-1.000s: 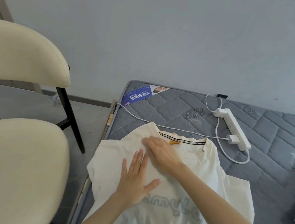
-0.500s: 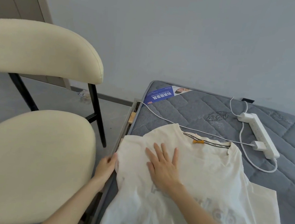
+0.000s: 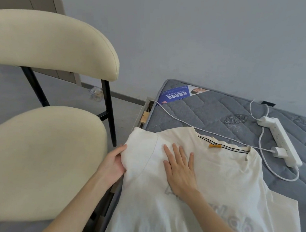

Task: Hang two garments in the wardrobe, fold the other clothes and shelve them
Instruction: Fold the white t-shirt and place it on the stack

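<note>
My left hand (image 3: 113, 163) grasps the cream T-shirt (image 3: 217, 180) by its sleeve edge, fingers curled into the cloth. Right hand (image 3: 180, 168) lies flat on the shirt's chest, fingers released, straight. Shirt is spread on the mattress (image 3: 215, 115), long axis running away from me, collar far. Power strip (image 3: 280, 142) beyond.

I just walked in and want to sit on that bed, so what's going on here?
A person is flattening a cream T-shirt with grey lettering spread on the grey quilted mattress. The right hand lies flat, fingers spread, on the shirt's chest, while the left hand grips the sleeve at the mattress edge. No fold is made yet. A white power strip lies beyond the collar, and a cream padded chair stands alongside.
</note>
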Available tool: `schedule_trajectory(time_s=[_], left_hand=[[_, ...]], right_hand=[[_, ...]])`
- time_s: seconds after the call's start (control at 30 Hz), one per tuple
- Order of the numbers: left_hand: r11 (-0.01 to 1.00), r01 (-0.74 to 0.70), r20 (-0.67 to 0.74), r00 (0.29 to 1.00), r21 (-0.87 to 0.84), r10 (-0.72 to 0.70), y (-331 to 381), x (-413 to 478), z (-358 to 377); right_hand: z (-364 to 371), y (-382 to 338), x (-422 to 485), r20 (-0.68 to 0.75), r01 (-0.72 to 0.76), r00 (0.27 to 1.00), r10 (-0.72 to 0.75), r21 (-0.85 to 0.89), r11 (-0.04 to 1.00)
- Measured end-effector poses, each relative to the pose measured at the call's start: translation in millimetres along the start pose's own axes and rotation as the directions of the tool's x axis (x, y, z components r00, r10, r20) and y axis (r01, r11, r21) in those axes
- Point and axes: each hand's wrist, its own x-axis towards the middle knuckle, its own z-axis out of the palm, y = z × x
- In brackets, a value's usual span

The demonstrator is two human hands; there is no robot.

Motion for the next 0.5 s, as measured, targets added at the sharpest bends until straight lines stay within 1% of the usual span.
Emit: schedule_trajectory(time_s=[0.07, 0.1, 0.13, 0.17, 0.2, 0.27, 0.3, 0.4, 0.5], left_hand=[[0.994, -0.036, -0.155, 0.988, -0.102, 0.020, -4, 2, -9], [0.994, -0.031, -0.265, 0.964, -0.109, 0.001, -6, 5, -14], [0.998, 0.003, -0.373, 0.928, -0.057, -0.024, -9, 9, -19], [0.997, 0.067, -0.452, 0.891, 0.026, -0.048, -14, 11, -22], [0.984, 0.132, -0.491, 0.869, 0.117, -0.059, -18, 13, -24], [0.953, 0.205, -0.478, 0.875, 0.223, -0.076, -26, 16, -25], [0.948, 0.218, -0.449, 0.888, 0.231, -0.095, -27, 18, -23], [0.955, 0.239, -0.318, 0.932, 0.176, -0.175, -20, 25, -17], [0.965, 0.241, -0.236, 0.948, 0.103, -0.211, -10, 30, -19]], right_hand=[[1, 1, 0, 0.009, 0.003, 1.000, -0.003, 0.002, 1.000], [1, 1, 1, 0.015, 0.003, 1.000, -0.003, 0.005, 1.000], [2, 2, 1, 0.022, 0.003, 1.000, -0.003, 0.007, 1.000], [2, 2, 2, 0.030, 0.002, 1.000, -0.002, 0.007, 1.000], [3, 2, 2, 0.035, 0.002, 0.999, -0.002, 0.005, 1.000], [3, 2, 3, 0.041, 0.000, 0.999, 0.000, -0.001, 1.000], [3, 2, 3, 0.043, 0.000, 0.999, 0.000, -0.003, 1.000], [4, 3, 4, 0.056, 0.002, 0.998, -0.002, -0.008, 1.000], [4, 2, 5, 0.070, 0.003, 0.998, -0.002, -0.013, 1.000]])
